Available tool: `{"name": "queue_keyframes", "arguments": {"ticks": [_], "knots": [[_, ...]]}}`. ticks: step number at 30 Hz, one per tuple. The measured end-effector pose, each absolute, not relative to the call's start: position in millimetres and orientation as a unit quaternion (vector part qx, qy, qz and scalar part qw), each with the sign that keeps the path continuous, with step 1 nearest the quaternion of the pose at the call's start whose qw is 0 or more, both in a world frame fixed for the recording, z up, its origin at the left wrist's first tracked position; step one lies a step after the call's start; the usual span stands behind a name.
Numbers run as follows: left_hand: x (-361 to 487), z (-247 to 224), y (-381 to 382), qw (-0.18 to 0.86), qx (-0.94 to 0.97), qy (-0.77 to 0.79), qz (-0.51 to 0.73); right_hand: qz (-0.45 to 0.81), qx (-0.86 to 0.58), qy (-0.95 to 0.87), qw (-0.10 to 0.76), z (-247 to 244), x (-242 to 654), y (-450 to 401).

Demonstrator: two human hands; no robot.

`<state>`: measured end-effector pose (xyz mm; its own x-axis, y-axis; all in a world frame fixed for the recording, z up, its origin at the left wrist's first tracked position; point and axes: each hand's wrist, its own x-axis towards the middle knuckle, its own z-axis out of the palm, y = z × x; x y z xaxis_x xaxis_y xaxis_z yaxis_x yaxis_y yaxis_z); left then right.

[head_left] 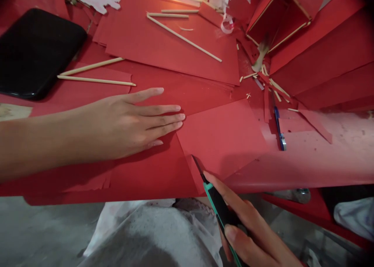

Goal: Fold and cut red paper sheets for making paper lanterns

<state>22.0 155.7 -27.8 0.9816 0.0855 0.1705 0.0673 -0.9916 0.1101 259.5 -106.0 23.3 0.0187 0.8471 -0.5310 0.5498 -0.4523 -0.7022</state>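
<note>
My left hand (128, 121) lies flat on the red paper, fingers stretched out and slightly spread. Its fingertips reach the left corner of a lighter red sheet (224, 134). In my right hand (245, 224) is a green and black utility knife (219, 204), fingers wrapped round its handle. The blade points away from me, and its tip is over the left edge of the lighter sheet, near the table's front edge. Whether the blade touches the paper I cannot tell. Beneath both hands, larger red paper (152, 169) covers the table.
A black phone-like slab (41, 53) lies at the left. Thin wooden sticks (184, 37) rest on stacked red sheets (128, 41) at the back. At the right stand a red box with a stick frame (280, 18), a brush (261, 55), scraps, and a blue-handled tool (279, 127).
</note>
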Motion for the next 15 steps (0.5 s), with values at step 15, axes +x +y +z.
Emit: {"name": "queue_keyframes", "arguments": {"ticks": [15], "knots": [[21.1, -28.1, 158.0, 0.091, 0.993, 0.071, 0.029, 0.506, -0.696, -0.5, 0.1, 28.4, 259.6, -125.8]]}}
